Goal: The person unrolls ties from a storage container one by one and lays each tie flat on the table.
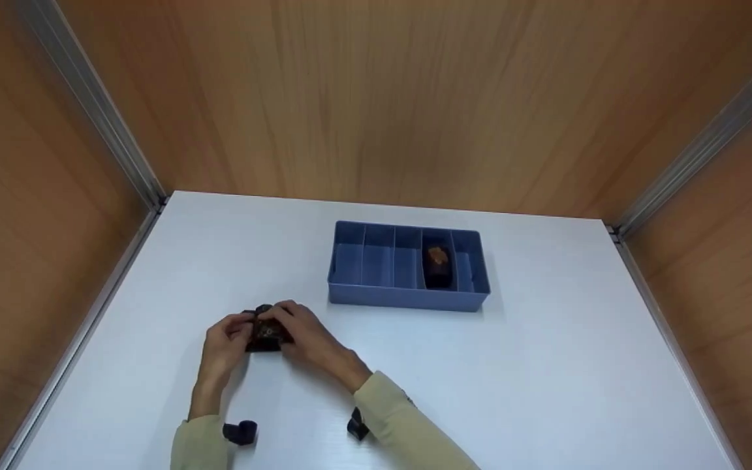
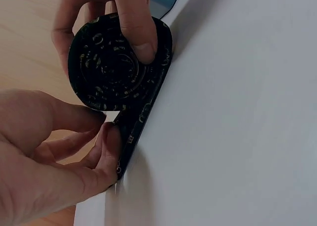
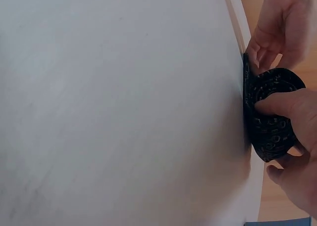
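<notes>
Dark patterned roll (image 1: 268, 334) between both hands, lower left of the head view
From here I see the right hand (image 1: 311, 341), nearer, fingers curled round the coil; its tail (image 2: 132, 137) runs leftward along the tabletop (image 1: 546, 365) to the left hand's (image 1: 222, 352) pinching fingers.

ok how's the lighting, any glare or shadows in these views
Head: bright, pale sheen on the white table, soft shadow by the left hand; left wrist: dimmer, shadow beside the dark roll; right wrist: also dim, broad soft shadow on the table.
</notes>
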{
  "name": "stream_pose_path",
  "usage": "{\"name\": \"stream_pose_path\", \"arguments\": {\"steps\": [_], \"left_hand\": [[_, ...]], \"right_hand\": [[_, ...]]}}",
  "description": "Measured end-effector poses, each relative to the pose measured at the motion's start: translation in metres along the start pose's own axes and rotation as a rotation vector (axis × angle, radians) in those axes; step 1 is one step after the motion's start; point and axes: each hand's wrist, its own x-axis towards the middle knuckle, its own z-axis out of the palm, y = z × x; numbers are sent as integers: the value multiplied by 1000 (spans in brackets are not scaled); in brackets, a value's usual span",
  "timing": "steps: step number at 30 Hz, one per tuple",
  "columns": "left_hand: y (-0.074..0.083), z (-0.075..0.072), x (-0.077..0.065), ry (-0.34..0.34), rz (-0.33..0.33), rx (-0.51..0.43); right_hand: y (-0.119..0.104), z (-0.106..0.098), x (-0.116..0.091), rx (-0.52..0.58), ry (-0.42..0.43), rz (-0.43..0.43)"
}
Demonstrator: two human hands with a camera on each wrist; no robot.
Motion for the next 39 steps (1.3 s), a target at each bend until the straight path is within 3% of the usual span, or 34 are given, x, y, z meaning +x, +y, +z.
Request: {"name": "stream_pose_path", "arguments": {"steps": [8, 17, 22, 28, 39], "left_hand": [[0, 2, -1, -41, 18, 63], [2, 3, -2, -60, 24, 92], [2, 5, -1, -41, 12, 114], [2, 8, -1, -18, 9, 156], [1, 9, -1, 5, 36, 173]], "right_hand": [[-1, 2, -2, 25, -2, 84], [4, 4, -3, -20, 58, 9], [7, 3, -5, -20, 70, -5], [8, -1, -6, 45, 27, 61], [10, -10, -9, 12, 53, 93]]}}
